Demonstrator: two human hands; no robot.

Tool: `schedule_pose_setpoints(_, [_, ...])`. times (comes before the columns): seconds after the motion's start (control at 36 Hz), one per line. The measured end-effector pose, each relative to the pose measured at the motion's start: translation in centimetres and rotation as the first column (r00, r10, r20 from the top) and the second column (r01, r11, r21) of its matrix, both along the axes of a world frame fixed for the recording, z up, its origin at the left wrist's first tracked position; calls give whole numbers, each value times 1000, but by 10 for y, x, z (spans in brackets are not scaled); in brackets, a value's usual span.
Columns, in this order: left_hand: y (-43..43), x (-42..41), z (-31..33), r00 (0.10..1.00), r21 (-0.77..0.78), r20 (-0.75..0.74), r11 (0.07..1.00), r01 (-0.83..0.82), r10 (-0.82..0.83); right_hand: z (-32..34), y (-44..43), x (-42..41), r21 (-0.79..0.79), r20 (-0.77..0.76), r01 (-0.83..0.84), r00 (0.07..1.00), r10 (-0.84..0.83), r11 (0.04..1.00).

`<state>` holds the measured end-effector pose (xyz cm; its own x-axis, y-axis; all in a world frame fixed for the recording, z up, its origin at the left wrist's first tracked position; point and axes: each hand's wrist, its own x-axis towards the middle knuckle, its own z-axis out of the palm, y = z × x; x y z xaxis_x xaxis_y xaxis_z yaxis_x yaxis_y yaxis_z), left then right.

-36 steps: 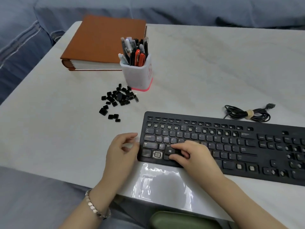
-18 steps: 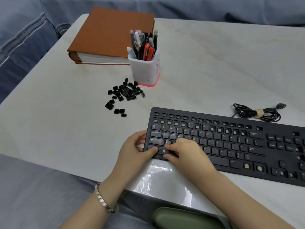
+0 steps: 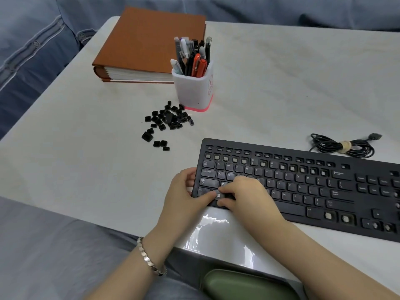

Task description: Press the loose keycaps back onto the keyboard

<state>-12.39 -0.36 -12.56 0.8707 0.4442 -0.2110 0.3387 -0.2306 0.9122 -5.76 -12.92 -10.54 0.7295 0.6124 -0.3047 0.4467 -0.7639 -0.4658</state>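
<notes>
Left hand [image 3: 184,191] has moved onto keyboard [image 3: 303,191] corner, gripping it, thumb on bottom row. Right hand [image 3: 246,195], fingers bent, presses keycap [image 3: 218,195] there. Seating likely under way; loose keycaps [image 3: 166,120] remain on worktop [image 3: 281,94].

Loose keycaps [image 3: 167,121] lie behind-left of the keyboard [image 3: 303,182], just before the pen cup [image 3: 193,92], binder [image 3: 149,42] behind it

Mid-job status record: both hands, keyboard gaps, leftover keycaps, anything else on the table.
left hand: holds keyboard at its left end, thumb on bottom-left keys
right hand: fingers bent over a bottom-row key; grip unclear
keyboard gaps: top two rows, bottom right
loose keycaps: piled beside pen cup
other: binder, coiled cable
</notes>
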Motion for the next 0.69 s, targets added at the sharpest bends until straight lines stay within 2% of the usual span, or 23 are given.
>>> schedule_pose_setpoints(0.17, [-3,4,-6,1000,24,-19,1000,-12,13,-3,-16,5,223,-71,114,992,-100,968])
schedule_pose_setpoints(0.25, [-3,4,-6,1000,30,-19,1000,-8,9,-3,-32,13,324,-87,265,964,-250,908])
schedule_pose_setpoints(0.31, [-5,5,-5,1000,37,-9,999,5,-5,-2,-43,19,360,-115,364,931,-346,859])
schedule_pose_setpoints(0.44, [-8,8,-4,1000,88,-18,996,18,-16,3,-63,26,363,-284,523,850,-443,771])
schedule_pose_setpoints(0.5, [-8,9,-4,999,105,-27,994,23,-21,5,-68,25,340,-415,629,767,-488,699])
schedule_pose_setpoints(0.56, [-9,9,-3,999,116,-37,993,32,-28,9,-71,24,303,-594,747,633,-496,592])
schedule_pose_setpoints(0.61, [-9,9,-2,999,137,-39,990,42,-37,14,-74,23,270,-748,834,497,-440,482])
schedule_pose_setpoints(0.69, [-9,9,-2,998,142,-42,989,50,-45,23,-78,22,240,-885,903,355,-302,357])
